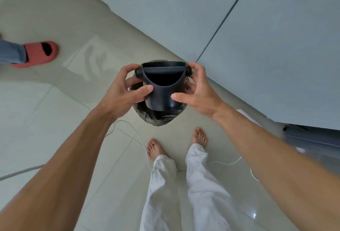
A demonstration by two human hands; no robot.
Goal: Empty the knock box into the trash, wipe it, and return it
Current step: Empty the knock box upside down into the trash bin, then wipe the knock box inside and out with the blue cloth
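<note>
I hold a black knock box (pixel 161 90) with a bar across its mouth, roughly upright and tipped a little toward me, its inside dark. My left hand (pixel 122 92) grips its left side, thumb on the front wall. My right hand (pixel 196 90) grips the right side, thumb on the front and fingers at the bar's end knob. Directly beneath it on the floor stands a trash bin lined with a dark plastic bag (pixel 158 118), mostly hidden by the box.
Pale grey cabinet fronts (pixel 257 46) run diagonally behind the bin. My bare feet (pixel 156 148) stand just short of it. A white cable (pixel 139 138) trails over the tiled floor. Another person's foot in a red slipper (pixel 39 53) is at the left.
</note>
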